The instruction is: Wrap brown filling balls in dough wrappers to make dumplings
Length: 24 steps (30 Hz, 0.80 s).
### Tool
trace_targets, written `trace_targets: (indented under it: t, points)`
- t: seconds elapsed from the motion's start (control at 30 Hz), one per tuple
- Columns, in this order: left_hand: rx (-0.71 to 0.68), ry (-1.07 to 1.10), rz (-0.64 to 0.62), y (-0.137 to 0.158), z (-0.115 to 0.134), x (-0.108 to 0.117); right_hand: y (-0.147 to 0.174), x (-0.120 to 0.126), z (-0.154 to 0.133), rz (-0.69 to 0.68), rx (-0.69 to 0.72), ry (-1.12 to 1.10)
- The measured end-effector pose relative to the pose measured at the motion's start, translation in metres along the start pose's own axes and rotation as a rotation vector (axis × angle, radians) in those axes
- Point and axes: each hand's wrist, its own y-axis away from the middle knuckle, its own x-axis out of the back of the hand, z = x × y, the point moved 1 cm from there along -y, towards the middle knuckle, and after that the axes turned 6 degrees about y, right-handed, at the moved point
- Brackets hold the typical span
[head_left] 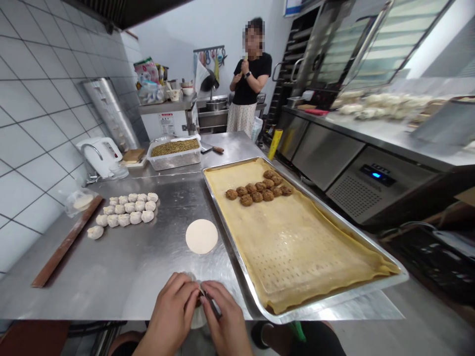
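Note:
At the table's front edge, my left hand [173, 309] and my right hand [225, 316] are close together, both closed in a pinch. Between their fingertips is a thin dough wrapper [199, 317], with a bit of brown filling showing inside; much of it is covered by my fingers. A flat round wrapper [201, 236] lies on the steel table just beyond my hands. To the right, a large lined tray [297, 247] holds several brown filling balls [257, 197] grouped toward its far end. Rows of pale, floury dough pieces [129, 207] sit to the left.
A brown wooden strip [69, 242] lies along the left side. Farther back are a white kettle [99, 154], a tub of greenish-brown filling [174, 155] and a wooden-handled tool [217, 149]. A person [252, 74] stands behind the table. Steel counters [322, 148] line the right.

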Motion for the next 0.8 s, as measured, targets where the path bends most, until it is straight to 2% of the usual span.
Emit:
trace_targets:
  t: [0.13,0.3,0.47,0.53,0.6,0.67,0.8]
  points:
    - [-0.013,0.001,0.099,0.001,0.003,-0.009,-0.007,0.006,-0.002,0.007,-0.104,0.011]
    - [-0.061,-0.046,0.057,-0.001,-0.003,-0.006,-0.014,0.004,-0.012,0.028,-0.194,-0.042]
    - [-0.079,-0.059,-0.037,-0.002,-0.006,0.004,-0.006,-0.003,-0.006,-0.022,-0.032,-0.022]
    - [-0.075,-0.058,-0.023,-0.001,-0.005,0.005,-0.006,-0.004,-0.003,0.021,-0.060,0.003]
    - [-0.089,-0.064,0.012,0.000,-0.004,0.003,-0.008,-0.004,-0.003,0.060,-0.150,0.000]
    - [-0.110,-0.077,0.028,0.001,-0.004,0.002,-0.010,-0.005,-0.005,0.053,-0.194,-0.025]
    - [-0.141,-0.121,-0.006,0.002,-0.006,0.003,-0.005,-0.007,-0.005,-0.017,-0.028,0.009]
